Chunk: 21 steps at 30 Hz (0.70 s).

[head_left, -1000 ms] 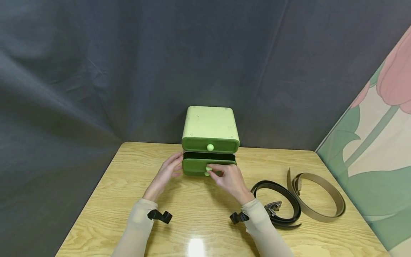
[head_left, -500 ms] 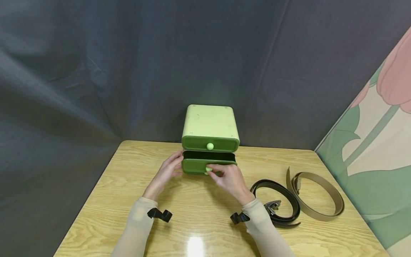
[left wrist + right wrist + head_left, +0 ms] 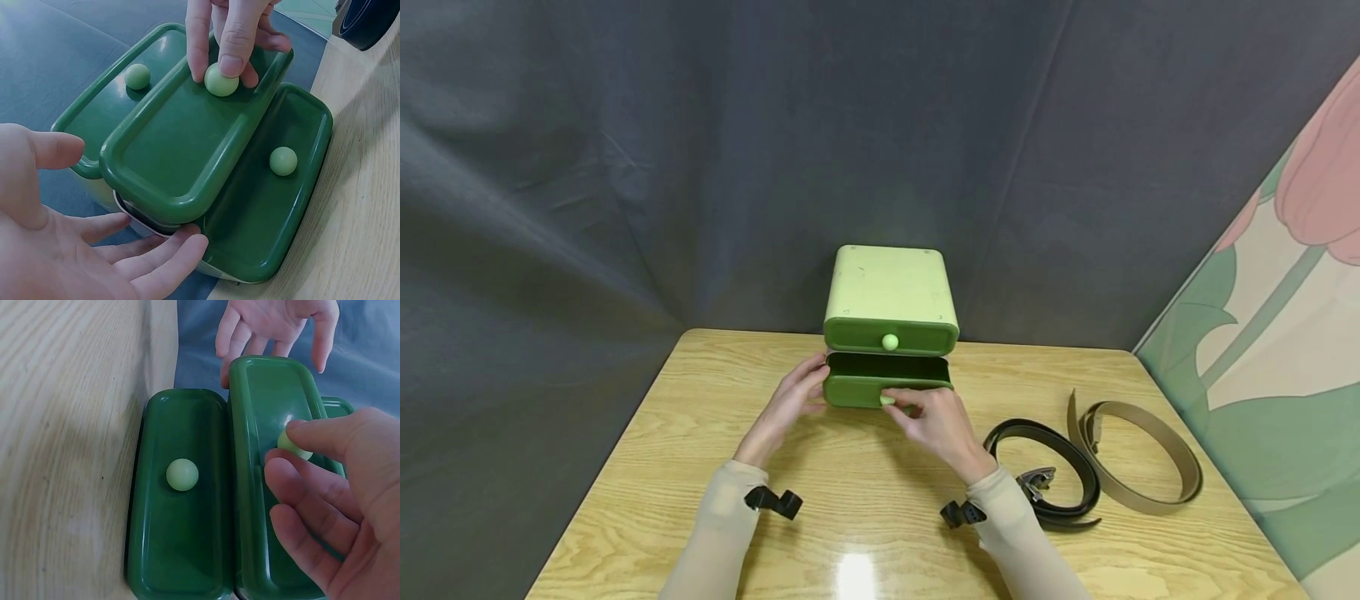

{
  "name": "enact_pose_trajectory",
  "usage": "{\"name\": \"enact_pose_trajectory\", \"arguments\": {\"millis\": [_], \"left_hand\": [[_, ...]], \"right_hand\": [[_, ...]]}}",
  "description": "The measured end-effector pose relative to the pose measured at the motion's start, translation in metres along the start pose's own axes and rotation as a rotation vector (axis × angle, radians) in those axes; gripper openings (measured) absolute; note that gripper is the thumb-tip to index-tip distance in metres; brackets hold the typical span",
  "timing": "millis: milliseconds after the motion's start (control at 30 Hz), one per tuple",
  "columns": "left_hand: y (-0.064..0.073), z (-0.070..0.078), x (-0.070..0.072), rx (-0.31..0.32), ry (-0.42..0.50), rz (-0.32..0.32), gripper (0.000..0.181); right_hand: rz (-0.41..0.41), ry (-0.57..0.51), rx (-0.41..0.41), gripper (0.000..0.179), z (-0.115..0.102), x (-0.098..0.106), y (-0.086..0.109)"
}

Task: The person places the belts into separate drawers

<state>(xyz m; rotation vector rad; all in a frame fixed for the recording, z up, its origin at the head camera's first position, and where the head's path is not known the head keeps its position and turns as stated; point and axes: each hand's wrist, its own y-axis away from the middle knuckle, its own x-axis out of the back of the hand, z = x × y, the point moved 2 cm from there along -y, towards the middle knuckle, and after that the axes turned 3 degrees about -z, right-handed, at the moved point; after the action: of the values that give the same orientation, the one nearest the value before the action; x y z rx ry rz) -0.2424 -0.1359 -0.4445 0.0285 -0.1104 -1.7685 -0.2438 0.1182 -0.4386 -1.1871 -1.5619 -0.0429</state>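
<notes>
"What is your right hand point(image 3: 938, 423) doing?"

"It pinches the pale knob point(image 3: 222, 80) of the middle drawer point(image 3: 856, 392), on the cabinet point(image 3: 891, 285); my left hand point(image 3: 781, 412) is loosely spread at the cabinet's left side; I can't tell whether its fingertips touch."

"What has just changed?"

"The middle drawer juts farther from the cabinet's front than a second ago; more of its dark inside shows; I'd judge the pull is working."

"And farther out?"

"The cabinet's top drawer point(image 3: 850, 336) and bottom drawer point(image 3: 269, 206) look pushed in; right of the cabinet, nearer me, lies a coiled black belt point(image 3: 1092, 487); a tan belt point(image 3: 1191, 471) lies farther right."
</notes>
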Motion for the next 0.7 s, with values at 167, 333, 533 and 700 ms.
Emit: {"name": "enact_pose_trajectory", "arguments": {"millis": [167, 333, 533, 700], "left_hand": [[-0.0006, -0.0011, -0.0005, 0.014, 0.001, 0.005, 0.065], [-0.0012, -0.0024, 0.0003, 0.023, 0.001, 0.002, 0.063], [-0.0012, -0.0024, -0.0003, 0.032, -0.009, 0.003, 0.064], [-0.0016, -0.0032, 0.0000, 0.034, -0.017, 0.002, 0.065]], "right_hand": [[-0.006, 0.005, 0.008, 0.019, -0.0020, 0.0010, 0.0018], [-0.016, 0.006, -0.001, 0.019, -0.0033, 0.0014, 0.0028], [-0.023, 0.001, -0.004, 0.020, -0.0038, 0.0019, 0.0037], [-0.027, 0.000, -0.005, 0.020, -0.0037, 0.0023, 0.0040]]}}
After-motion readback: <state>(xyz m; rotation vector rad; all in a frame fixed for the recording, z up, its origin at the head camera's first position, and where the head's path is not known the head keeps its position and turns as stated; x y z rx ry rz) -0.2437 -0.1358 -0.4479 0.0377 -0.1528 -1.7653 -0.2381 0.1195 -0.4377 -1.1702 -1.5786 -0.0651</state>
